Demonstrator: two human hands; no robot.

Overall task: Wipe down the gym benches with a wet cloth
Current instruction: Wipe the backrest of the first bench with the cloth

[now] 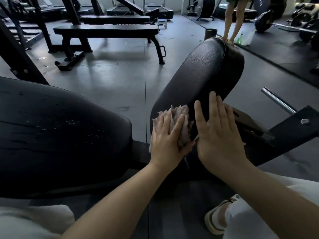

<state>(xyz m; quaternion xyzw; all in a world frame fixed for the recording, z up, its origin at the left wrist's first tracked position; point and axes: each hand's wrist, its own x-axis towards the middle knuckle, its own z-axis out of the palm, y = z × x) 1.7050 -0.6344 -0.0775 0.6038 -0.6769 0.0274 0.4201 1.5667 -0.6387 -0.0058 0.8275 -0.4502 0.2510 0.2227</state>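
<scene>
dim, bluish light; soft sheen on the floor [112, 78]; wide-angle bending at edges; far background slightly blurred.

Black padded vinyl bench pad [203, 73], tilted upward. Crumpled pinkish cloth [179, 121] on near end. Flat left hand [165, 140] atop cloth; flat right hand [217, 135] directly on pad.

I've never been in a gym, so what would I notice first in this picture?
First you'd see two hands low in the middle: the left hand presses a crumpled pinkish cloth onto a tilted black bench pad, and the right hand lies flat on the pad beside it. On the left, another black pad shows water droplets. Farther back stands a flat bench.
</scene>
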